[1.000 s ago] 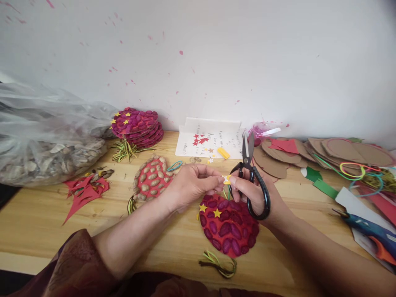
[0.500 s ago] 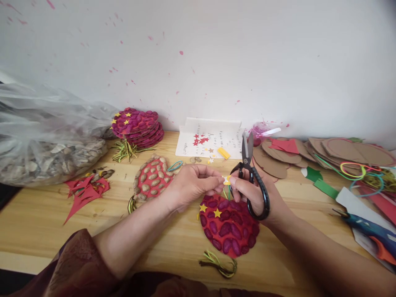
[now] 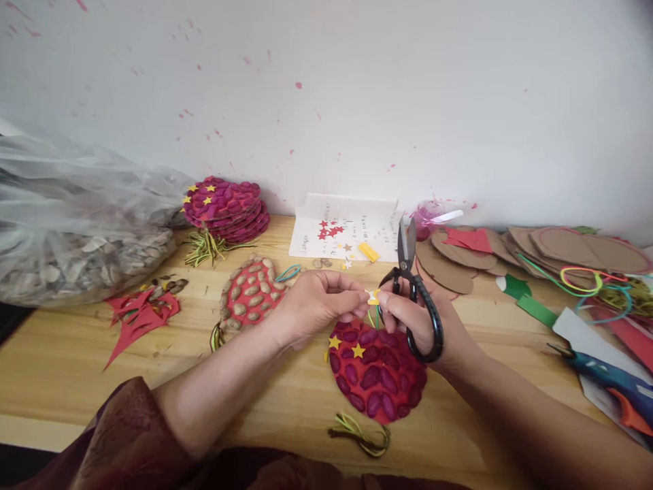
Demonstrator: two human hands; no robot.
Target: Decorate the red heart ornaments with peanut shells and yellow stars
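Note:
My left hand [image 3: 326, 299] pinches one side of a small yellow-and-white paper piece [image 3: 373, 297], perhaps a star; its outline is partly covered by fingertips. My right hand [image 3: 415, 313] pinches the other side between thumb and finger. Black-handled scissors [image 3: 407, 258] hang in that same right hand, blades parted and pointing up. Just below lies a round ornament [image 3: 380, 374] covered in magenta-painted pieces, with two yellow stars [image 3: 358, 350] at its upper left and a green cord loop at its top. A yellow-green thread tassel [image 3: 360, 434] rests in front of it.
Left are a plastic bag of shells [image 3: 86, 265], red paper scraps [image 3: 145, 313], a stack of magenta ornaments [image 3: 227, 207] and an unpainted ornament [image 3: 249, 292]. Written paper [image 3: 311, 238] with cut stars lies behind. On the right are cardboard shapes [image 3: 459, 248] and a blue glue gun [image 3: 607, 374].
Almost nothing differs. Both hands keep their pinch on the paper piece, and the view has shifted very slightly.

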